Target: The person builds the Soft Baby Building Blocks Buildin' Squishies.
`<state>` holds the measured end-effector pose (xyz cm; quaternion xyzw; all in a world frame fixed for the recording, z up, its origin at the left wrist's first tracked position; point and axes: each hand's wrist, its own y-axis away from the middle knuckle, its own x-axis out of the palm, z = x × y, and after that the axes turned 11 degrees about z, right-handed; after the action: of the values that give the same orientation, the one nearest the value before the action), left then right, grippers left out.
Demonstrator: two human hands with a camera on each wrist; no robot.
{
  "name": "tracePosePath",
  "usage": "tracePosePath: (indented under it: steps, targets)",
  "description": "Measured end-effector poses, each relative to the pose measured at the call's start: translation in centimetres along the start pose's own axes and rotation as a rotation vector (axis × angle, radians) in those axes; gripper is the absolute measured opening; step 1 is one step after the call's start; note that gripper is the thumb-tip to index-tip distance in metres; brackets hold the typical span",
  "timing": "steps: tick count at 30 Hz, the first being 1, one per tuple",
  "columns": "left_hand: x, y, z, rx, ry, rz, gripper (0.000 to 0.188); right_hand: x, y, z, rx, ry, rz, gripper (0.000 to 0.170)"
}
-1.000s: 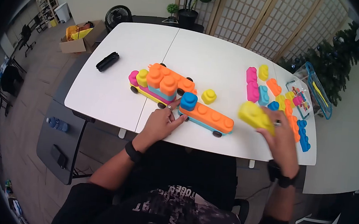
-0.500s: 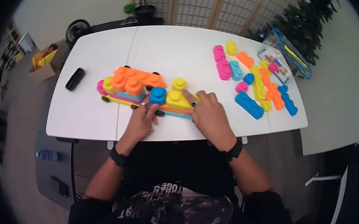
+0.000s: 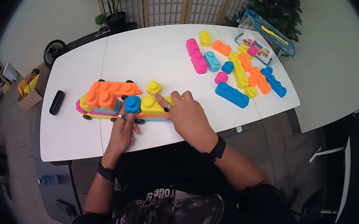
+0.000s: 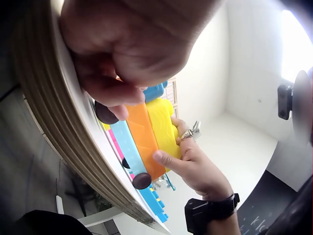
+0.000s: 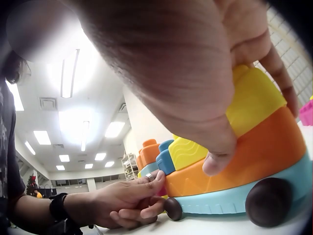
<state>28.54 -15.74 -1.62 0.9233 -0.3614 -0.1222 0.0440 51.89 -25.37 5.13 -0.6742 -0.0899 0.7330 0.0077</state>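
Down from mid-air, the long yellow plastic block (image 3: 150,105) sits on the long orange plastic block (image 4: 144,139), gripped by the right hand (image 3: 191,122); the left hand (image 3: 119,136) pinches the orange end. Seating it likely needs even downward pressure.

Cars (image 3: 98,117) at Left, Loose Blocks (image 3: 234,70) at Right

On our table (image 3: 171,64), one car stands at left, bearing stacked blocks (image 3: 107,100). Behind it we see the rear car (image 3: 113,86); to its right, the right-hand car (image 3: 157,119). On that one sit a cube block (image 3: 132,104) at the left end and a long block (image 3: 151,104) to its right, with a small block (image 3: 154,87) just behind.

Well left of the cars lies a slim case (image 3: 57,102). A pouch (image 3: 269,32) occupies our far right corner, behind the loose blocks. Behind the table we have a potted plant (image 3: 116,19); left of it, a fan (image 3: 55,53).
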Motion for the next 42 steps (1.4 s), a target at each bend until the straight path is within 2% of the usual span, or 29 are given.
tracePosePath:
  steps: [5,8,11,12,13,14,15,17,19,21,24,28,30,32,34,36,38,42]
  targets:
    - [0.3,0.3,0.0,-0.025,0.001,-0.025,0.063,0.6,-0.1,-0.3,0.003,0.055,-0.007,0.070]
    - [0.1,0.0,0.1,-0.001,0.038,-0.042,0.064,-0.2,-0.3,0.2,0.044,0.004,0.153,0.078]
    - [-0.1,-0.6,-0.3,0.016,0.059,-0.005,0.064,-0.4,0.3,-1.3,-0.200,-0.073,-0.103,0.078]
    - [-0.2,0.0,0.2,0.001,0.059,-0.002,0.064,-1.7,0.1,-2.9,-0.178,-0.287,-0.029,0.085]
    - [-0.2,0.0,0.3,0.011,0.068,0.003,0.065,-3.4,-0.5,-4.3,-0.079,-0.354,0.025,0.076]
    - [0.0,0.0,0.3,0.006,0.071,0.002,0.065,-4.6,-1.1,-6.2,0.018,-0.383,-0.010,0.066]
    - [0.1,0.1,0.3,0.008,0.073,-0.003,0.065,-4.5,-2.3,-8.1,0.087,-0.279,-0.154,0.051]
    - [0.2,0.2,0.3,-0.017,0.054,-0.011,0.064,-5.8,-5.8,-11.6,0.316,-0.174,0.096,0.044]
    - [0.2,0.2,-0.5,-0.060,0.015,-0.004,0.063,-3.5,-9.4,-14.9,0.448,-0.084,0.227,0.043]
    - [0.0,0.3,-0.8,-0.048,0.014,0.022,0.063,0.4,-11.5,-18.5,0.411,0.130,0.340,0.047]
    - [-0.1,0.7,-2.1,-0.011,0.020,0.019,0.066,2.6,-12.4,-18.3,0.441,0.157,0.216,0.049]
    - [-0.2,0.8,-2.4,-0.037,0.019,0.028,0.060,-0.5,-11.4,-16.9,0.532,0.044,0.213,0.052]
    - [-0.3,1.0,-2.5,-0.040,0.020,0.025,0.058,-5.0,-10.0,-13.2,0.375,-0.150,0.100,0.056]
    - [-0.3,0.9,-2.2,-0.018,0.008,0.029,0.058,-8.1,-8.0,-7.9,0.071,-0.361,0.077,0.062]
    - [-0.3,0.9,-2.0,-0.006,-0.003,0.037,0.058,-9.8,-5.9,-2.9,-0.172,-0.197,0.115,0.068]
    - [-0.4,0.9,-2.1,0.002,-0.011,0.041,0.058,-9.1,-5.2,0.0,-0.300,-0.151,0.137,0.050]
    - [-0.4,1.0,-2.4,-0.007,-0.019,0.033,0.058,-6.8,-5.3,0.4,-0.303,-0.061,0.125,0.033]
    - [-0.3,1.1,-2.1,-0.012,0.001,0.029,0.057,-6.4,-5.6,1.2,-0.280,-0.117,0.176,0.033]
